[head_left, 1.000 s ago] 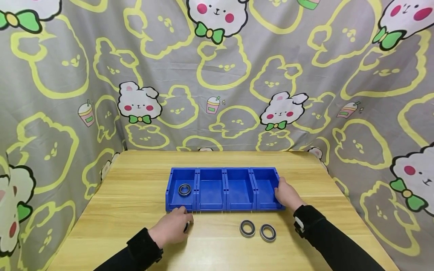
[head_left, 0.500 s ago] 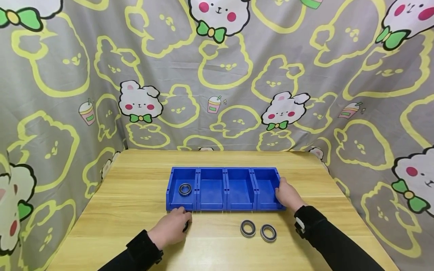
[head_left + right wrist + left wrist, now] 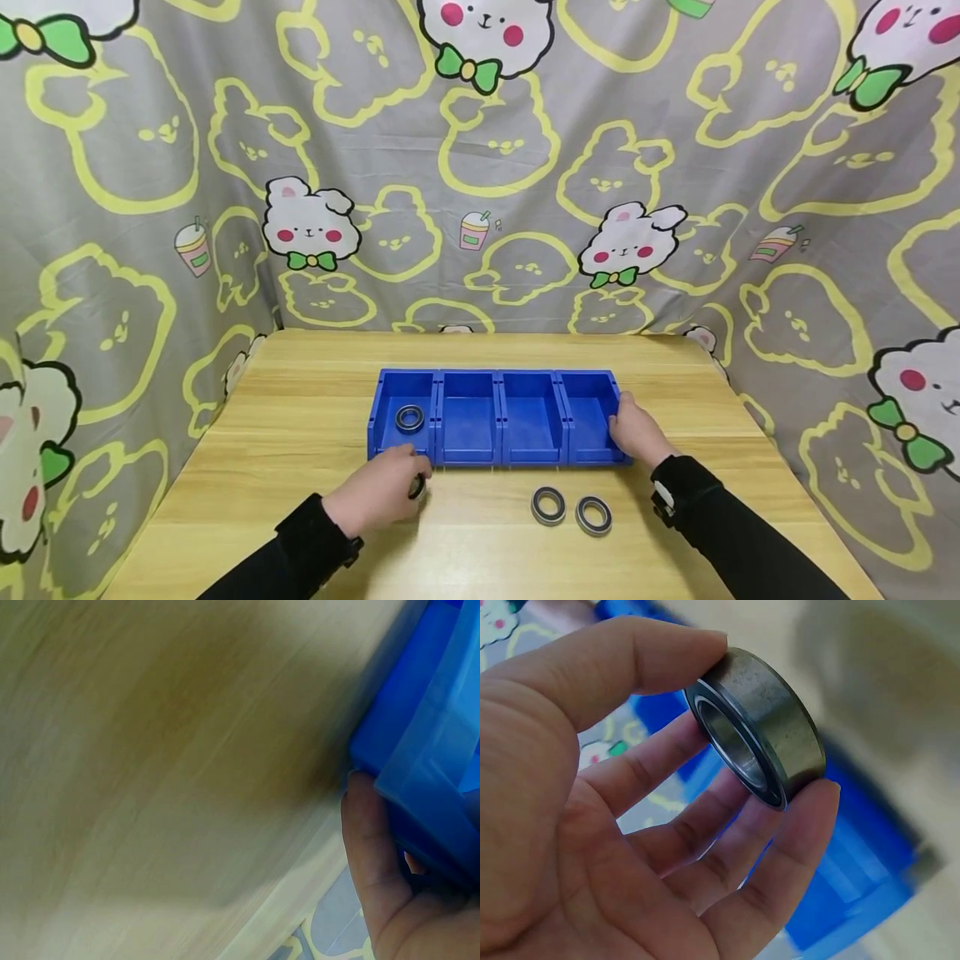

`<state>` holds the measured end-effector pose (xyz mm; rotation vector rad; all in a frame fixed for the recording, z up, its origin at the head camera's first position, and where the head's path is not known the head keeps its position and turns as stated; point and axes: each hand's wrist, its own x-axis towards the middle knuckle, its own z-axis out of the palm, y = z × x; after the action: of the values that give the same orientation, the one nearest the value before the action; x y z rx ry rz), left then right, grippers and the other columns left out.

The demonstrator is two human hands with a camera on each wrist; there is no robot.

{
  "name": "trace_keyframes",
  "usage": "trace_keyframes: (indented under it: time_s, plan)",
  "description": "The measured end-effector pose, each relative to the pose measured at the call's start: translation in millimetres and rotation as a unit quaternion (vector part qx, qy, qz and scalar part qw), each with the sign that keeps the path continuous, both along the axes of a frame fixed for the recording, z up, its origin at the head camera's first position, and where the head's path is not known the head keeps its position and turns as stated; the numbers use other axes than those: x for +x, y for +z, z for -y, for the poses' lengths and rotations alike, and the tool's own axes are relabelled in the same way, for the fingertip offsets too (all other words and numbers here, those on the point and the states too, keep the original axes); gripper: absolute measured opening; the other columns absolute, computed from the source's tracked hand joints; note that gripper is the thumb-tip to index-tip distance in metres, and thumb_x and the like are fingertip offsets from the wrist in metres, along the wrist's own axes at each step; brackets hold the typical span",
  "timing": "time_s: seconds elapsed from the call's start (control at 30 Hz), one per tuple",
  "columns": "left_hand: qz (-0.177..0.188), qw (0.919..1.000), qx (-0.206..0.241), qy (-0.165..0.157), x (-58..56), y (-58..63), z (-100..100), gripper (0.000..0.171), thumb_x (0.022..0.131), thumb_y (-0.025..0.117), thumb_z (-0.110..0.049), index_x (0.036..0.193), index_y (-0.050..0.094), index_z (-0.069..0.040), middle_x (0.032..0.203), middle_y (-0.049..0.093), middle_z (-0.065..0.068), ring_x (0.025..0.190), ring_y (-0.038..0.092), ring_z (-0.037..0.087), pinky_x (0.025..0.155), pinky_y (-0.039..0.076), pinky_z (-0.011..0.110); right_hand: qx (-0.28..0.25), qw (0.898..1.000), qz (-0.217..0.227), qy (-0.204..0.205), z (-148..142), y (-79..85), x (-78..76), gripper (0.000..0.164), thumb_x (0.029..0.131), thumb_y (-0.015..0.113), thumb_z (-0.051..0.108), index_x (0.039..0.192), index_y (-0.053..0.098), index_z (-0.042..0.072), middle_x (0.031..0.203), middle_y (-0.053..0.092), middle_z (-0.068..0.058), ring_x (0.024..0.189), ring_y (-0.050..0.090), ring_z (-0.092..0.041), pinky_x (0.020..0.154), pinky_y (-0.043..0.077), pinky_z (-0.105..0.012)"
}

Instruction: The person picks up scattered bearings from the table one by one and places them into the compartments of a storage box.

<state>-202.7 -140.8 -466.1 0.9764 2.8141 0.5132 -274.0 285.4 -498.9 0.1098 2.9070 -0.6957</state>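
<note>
In the head view my left hand [image 3: 377, 490] is just in front of the leftmost blue bin [image 3: 387, 432], overlapping its front lip. It pinches a ball bearing [image 3: 769, 712] between thumb and fingertips; the left wrist view shows the bearing tilted, its steel outer ring and dark seal visible. Another bearing [image 3: 409, 419] lies flat inside that leftmost bin. My right hand [image 3: 642, 433] holds the outer side wall of the rightmost blue bin [image 3: 587, 410]. From the right wrist, its thumb [image 3: 367, 832] presses the bin's outside, while most other fingers are hidden.
Two more bearings [image 3: 548, 506] lie on the wooden table [image 3: 480, 550] in front of the right-hand bins. Two middle bins [image 3: 468, 421] stand between the outer ones in one joined row. A patterned curtain [image 3: 480, 275] hangs behind and at both sides.
My left hand has shifted slightly forward with its bearing, now covering part of the left bin's front lip. My right hand keeps its hold on the bin.
</note>
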Motion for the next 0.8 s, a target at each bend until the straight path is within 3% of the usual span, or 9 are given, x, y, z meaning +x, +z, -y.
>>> trace_keyframes:
  time_s: [0.23, 0.4, 0.63, 0.8]
  plan:
    - [-0.043, 0.9989, 0.008, -0.015, -22.4, 37.1, -21, 0.027, 0.079, 0.079, -0.009, 0.105, 0.072, -0.009, 0.097, 0.062, 0.002, 0.087, 0.057, 0.017, 0.08, 0.051, 0.035, 0.007, 1.0, -0.004, -0.002, -3, 1.8, 0.5, 0.056, 0.103, 0.042, 0.008, 0.143, 0.016, -0.021, 0.128, 0.047, -0.048, 0.108, 0.062, -0.044, 0.086, 0.053, -0.054]
    - [-0.043, 0.9988, -0.01, -0.021, -41.8, 52.7, -42, 0.022, 0.082, 0.077, -0.01, 0.103, 0.071, -0.013, 0.097, 0.061, 0.001, 0.083, 0.052, 0.015, 0.075, 0.048, 0.031, 0.015, 1.0, -0.01, 0.002, -2, 0.0, -0.7, 0.054, 0.103, 0.043, 0.007, 0.141, 0.017, -0.022, 0.122, 0.051, -0.047, 0.101, 0.064, -0.04, 0.081, 0.054, -0.051]
    - [-0.006, 0.9993, -0.036, -0.01, -71.1, 51.1, -67, 0.03, 0.084, 0.077, -0.01, 0.113, 0.07, -0.011, 0.106, 0.061, 0.005, 0.08, 0.047, 0.016, 0.069, 0.042, 0.029, 0.008, 1.0, -0.011, -0.001, 0, -1.1, -0.6, 0.055, 0.103, 0.042, 0.007, 0.142, 0.017, -0.022, 0.124, 0.05, -0.047, 0.104, 0.063, -0.044, 0.081, 0.054, -0.052]
    - [0.007, 0.9987, -0.049, 0.012, -90.8, 39.8, -81, 0.035, 0.084, 0.077, -0.01, 0.118, 0.07, -0.008, 0.114, 0.063, 0.008, 0.085, 0.052, 0.017, 0.078, 0.047, 0.031, 0.01, 1.0, -0.013, -0.003, -1, -2.1, -0.6, 0.054, 0.103, 0.043, 0.007, 0.14, 0.018, -0.021, 0.121, 0.052, -0.047, 0.101, 0.064, -0.042, 0.079, 0.054, -0.051]
